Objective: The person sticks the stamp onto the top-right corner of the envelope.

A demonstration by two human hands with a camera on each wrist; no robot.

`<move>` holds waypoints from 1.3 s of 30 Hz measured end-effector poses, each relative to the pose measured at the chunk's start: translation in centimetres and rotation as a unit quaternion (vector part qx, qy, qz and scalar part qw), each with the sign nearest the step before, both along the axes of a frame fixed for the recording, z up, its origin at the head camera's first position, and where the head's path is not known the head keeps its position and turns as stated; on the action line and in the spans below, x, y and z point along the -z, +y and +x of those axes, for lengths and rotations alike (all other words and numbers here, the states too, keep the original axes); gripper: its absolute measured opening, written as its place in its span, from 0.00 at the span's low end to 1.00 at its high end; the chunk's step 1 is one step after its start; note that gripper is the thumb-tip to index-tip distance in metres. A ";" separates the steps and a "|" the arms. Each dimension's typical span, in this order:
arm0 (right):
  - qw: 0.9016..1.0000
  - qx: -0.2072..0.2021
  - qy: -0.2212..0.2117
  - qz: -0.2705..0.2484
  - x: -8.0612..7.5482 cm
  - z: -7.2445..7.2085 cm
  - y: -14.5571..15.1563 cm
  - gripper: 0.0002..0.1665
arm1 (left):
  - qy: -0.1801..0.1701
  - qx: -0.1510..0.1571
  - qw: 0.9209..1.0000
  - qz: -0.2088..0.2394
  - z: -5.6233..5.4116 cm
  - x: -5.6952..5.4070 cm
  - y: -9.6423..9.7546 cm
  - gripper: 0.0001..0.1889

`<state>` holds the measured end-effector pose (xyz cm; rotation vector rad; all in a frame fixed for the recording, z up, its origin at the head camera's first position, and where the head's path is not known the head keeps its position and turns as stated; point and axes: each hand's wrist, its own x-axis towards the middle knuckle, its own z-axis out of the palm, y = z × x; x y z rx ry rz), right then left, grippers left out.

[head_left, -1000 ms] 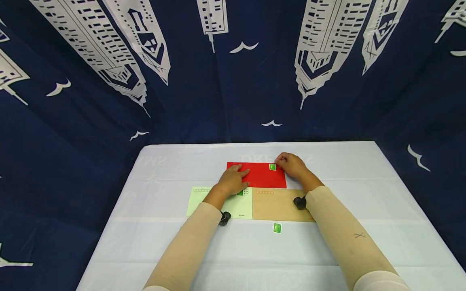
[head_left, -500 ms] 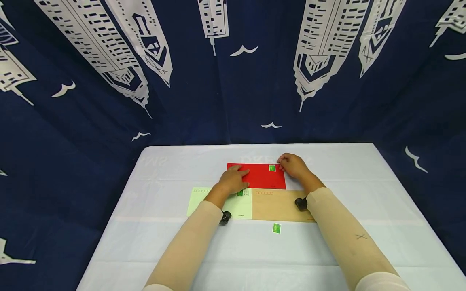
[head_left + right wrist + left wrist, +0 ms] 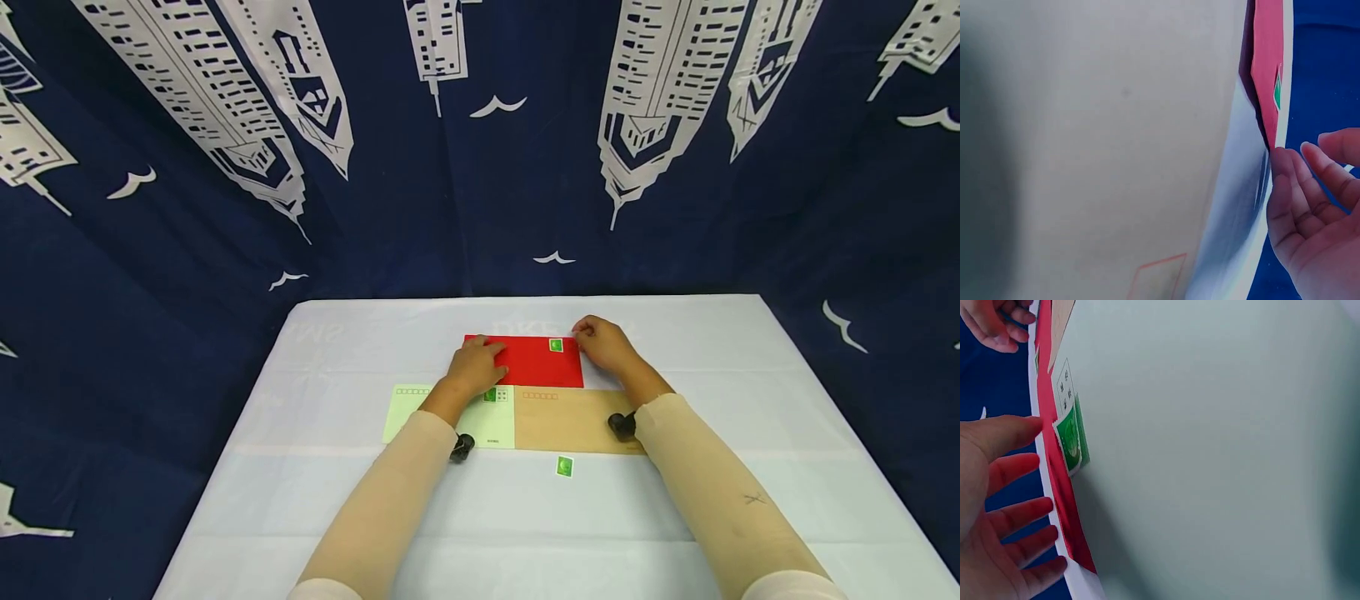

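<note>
A red envelope (image 3: 540,367) lies at the back of the group, with a green stamp (image 3: 556,345) in its upper right corner. My left hand (image 3: 472,368) rests on its left part, fingers spread. At the envelope's upper right corner is my right hand (image 3: 602,343), fingers loosely bent. In the right wrist view, the right thumb and index fingertips (image 3: 1307,147) are apart, while other fingertips come right at the red edge. A pale green envelope (image 3: 495,429) lies in front, its stamp (image 3: 1070,440) lifting along one edge in the left wrist view.
A tan envelope (image 3: 570,421) adjoins the pale green one on the right, partly under the right forearm. One loose green stamp (image 3: 565,467) lies in front on the white table (image 3: 525,533). A dark blue patterned cloth (image 3: 465,208) hangs behind the table.
My right hand has drawn slightly right, away from the stamp on the red envelope. My left hand stays on the envelope. The head view has shifted a little.
</note>
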<state>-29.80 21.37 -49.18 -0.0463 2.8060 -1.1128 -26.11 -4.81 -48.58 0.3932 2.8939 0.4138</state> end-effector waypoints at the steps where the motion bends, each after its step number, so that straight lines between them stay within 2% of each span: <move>1: 1.000 0.002 0.003 -0.002 -0.1 0.2 0.0 0.15 | 0.008 -0.001 1.000 0.005 0.0 0.0 0.0 0.29; 7: 1.000 0.005 0.026 -0.017 -0.4 0.9 0.2 0.15 | 0.045 -0.011 0.997 0.060 -0.2 0.1 -0.4 0.27; 15: 0.998 0.006 0.060 -0.030 -0.9 2.1 0.3 0.14 | 0.070 -0.012 0.991 0.117 0.2 -0.2 -0.7 0.25; 25: 0.997 -0.006 0.065 -0.048 -2.0 4.1 0.1 0.14 | 0.063 -0.019 0.985 0.157 1.9 -0.4 -0.5 0.26; 31: 0.996 -0.014 0.066 -0.049 -2.5 5.5 0.1 0.15 | 0.069 -0.008 0.984 0.163 2.6 -0.2 -0.4 0.27; 39: 0.996 -0.017 0.065 -0.065 -3.1 7.3 0.3 0.14 | 0.066 -0.002 0.980 0.186 3.7 -0.5 -0.2 0.27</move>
